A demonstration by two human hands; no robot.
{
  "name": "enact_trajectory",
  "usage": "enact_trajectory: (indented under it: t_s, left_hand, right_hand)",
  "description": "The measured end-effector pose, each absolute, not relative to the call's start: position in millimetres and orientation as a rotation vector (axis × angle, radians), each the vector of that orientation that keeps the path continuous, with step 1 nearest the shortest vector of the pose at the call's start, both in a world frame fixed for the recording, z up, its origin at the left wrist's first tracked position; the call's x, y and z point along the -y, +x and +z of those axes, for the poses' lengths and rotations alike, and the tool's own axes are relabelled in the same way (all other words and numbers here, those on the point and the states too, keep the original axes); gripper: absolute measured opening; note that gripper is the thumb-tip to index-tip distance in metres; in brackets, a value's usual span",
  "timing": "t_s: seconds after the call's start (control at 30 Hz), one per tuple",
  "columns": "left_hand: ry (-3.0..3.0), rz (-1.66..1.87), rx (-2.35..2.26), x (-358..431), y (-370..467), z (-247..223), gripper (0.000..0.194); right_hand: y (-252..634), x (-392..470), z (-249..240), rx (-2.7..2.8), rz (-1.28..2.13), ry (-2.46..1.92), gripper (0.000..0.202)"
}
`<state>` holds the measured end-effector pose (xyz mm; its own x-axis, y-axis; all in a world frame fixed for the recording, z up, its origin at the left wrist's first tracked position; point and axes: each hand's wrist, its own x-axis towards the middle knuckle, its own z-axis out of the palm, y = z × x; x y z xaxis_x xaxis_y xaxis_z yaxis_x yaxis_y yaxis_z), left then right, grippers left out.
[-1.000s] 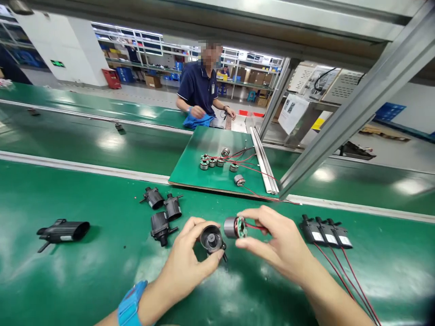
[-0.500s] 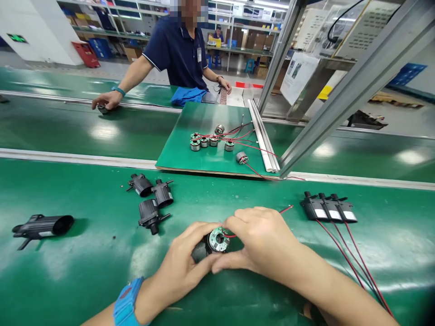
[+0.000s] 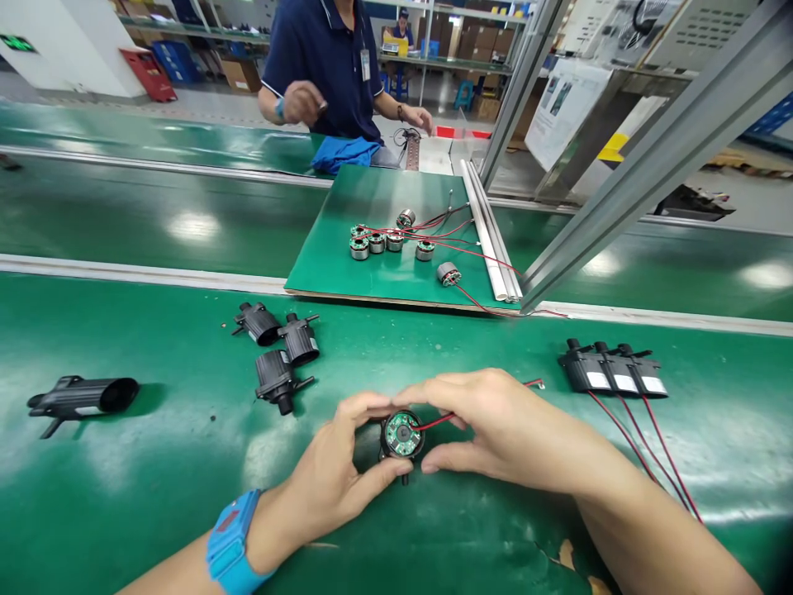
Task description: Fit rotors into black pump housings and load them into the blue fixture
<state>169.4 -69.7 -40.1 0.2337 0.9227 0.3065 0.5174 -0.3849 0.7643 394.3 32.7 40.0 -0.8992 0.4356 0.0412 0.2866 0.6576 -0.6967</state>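
A black pump housing (image 3: 382, 443) stands with its open end facing up, and a round motor core with a green circuit board (image 3: 403, 433) sits in its mouth. My left hand (image 3: 331, 463) is closed around the housing from the left, thumb at the near side and fingers at the far side. My right hand (image 3: 496, 421) curves around the right side with thumb and fingers apart; its index fingertip is at the far rim, while the thumb is clear of the housing. A red wire (image 3: 437, 421) runs from the board beneath my right hand.
Several black pump housings (image 3: 276, 376) lie at left, one longer housing (image 3: 87, 398) farther left. Three labelled pumps (image 3: 613, 372) with wires are at right. Wired motor cores (image 3: 394, 240) rest on a raised green board (image 3: 328, 264). A metal post (image 3: 619, 173) slants at right; a co-worker (image 3: 328, 74) stands opposite.
The motor core has gone from tilted beside the housing to seated in its mouth. My right thumb has come away from it. The co-worker's hand has lifted off the far bench.
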Motion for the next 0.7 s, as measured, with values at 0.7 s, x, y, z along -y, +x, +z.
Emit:
enact_trajectory:
  t_s: [0.7]
  left_hand:
    - [2.199, 0.537, -1.485, 63, 161, -14, 0.042]
  right_hand:
    - [393, -49, 21, 2.872, 0.681, -0.706, 0.038]
